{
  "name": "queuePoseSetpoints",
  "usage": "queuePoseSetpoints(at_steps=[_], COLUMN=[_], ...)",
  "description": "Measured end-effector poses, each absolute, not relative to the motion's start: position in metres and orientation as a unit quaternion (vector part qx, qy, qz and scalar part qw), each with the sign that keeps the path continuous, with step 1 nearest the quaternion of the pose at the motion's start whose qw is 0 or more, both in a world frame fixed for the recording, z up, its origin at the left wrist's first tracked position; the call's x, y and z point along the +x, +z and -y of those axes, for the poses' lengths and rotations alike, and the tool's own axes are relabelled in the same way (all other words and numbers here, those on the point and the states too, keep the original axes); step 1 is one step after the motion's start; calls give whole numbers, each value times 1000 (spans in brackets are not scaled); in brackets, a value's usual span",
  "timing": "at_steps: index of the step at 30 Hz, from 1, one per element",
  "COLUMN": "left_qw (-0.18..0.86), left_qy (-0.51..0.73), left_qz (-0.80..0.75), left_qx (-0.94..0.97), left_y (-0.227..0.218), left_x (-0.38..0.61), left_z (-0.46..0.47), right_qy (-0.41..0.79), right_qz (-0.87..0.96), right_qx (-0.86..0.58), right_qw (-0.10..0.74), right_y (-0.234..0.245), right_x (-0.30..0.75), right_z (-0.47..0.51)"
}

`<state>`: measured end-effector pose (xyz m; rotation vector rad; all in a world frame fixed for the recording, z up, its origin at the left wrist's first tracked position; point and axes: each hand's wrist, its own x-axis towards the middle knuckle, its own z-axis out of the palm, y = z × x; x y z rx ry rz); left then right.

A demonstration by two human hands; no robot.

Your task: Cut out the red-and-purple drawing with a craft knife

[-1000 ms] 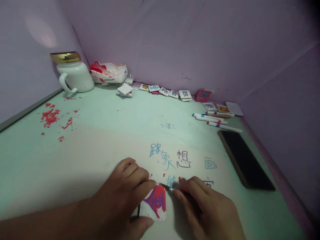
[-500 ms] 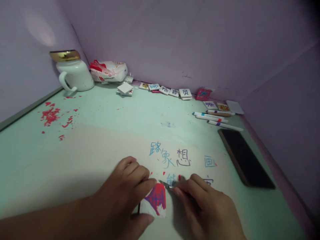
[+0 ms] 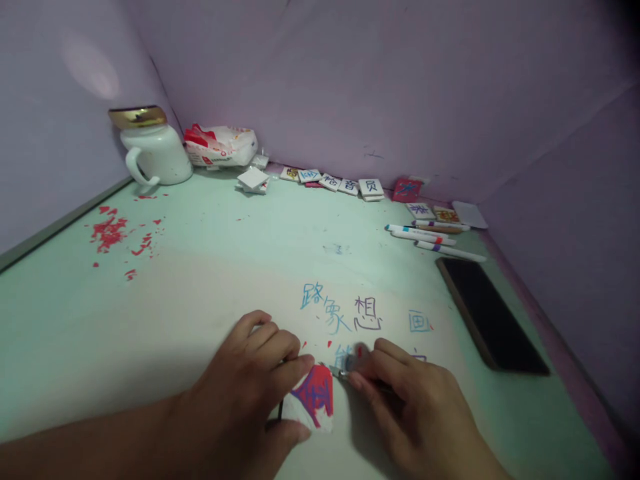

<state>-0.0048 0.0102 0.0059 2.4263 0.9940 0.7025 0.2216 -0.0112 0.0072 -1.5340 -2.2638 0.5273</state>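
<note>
My left hand [image 3: 260, 380] pins down a small square tile [image 3: 320, 390], fingertips at its upper left edge and thumb at its lower left. The tile's face is partly red with a purple character, and white where no red shows. My right hand [image 3: 415, 400] is closed round a craft knife [image 3: 339, 373], whose thin metal tip is at the tile's upper right edge. Most of the knife's handle is hidden in my fingers. Small red scraps lie just beyond the tile, on a paper sheet [image 3: 210, 293] with handwritten blue and purple characters.
Red shavings [image 3: 109, 230] are heaped at the left. Along the back wall stand a white mug [image 3: 163, 157] with a gold lid, a red-and-white plastic packet [image 3: 225, 147] and several character tiles [image 3: 370, 187]. Marker pens [image 3: 423, 236] and a dark phone [image 3: 493, 313] lie at the right.
The knife tip has moved slightly right and down along the tile's upper edge. My left hand keeps its hold on the tile. The view has shifted a little.
</note>
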Motion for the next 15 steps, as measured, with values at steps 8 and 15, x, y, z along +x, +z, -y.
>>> queuePoseSetpoints(at_steps=[8,15], left_qw=[176,126], left_qy=[284,319], left_qz=[-359,-365], left_qx=[871,866], left_y=[2,-1], left_x=[-2,-1], left_z=[-9,-4], right_qy=[189,187], right_qz=[791,794], right_qx=[-553,-549], right_qw=[180,184], right_y=[5,8], right_x=[220,219], right_z=[15,16])
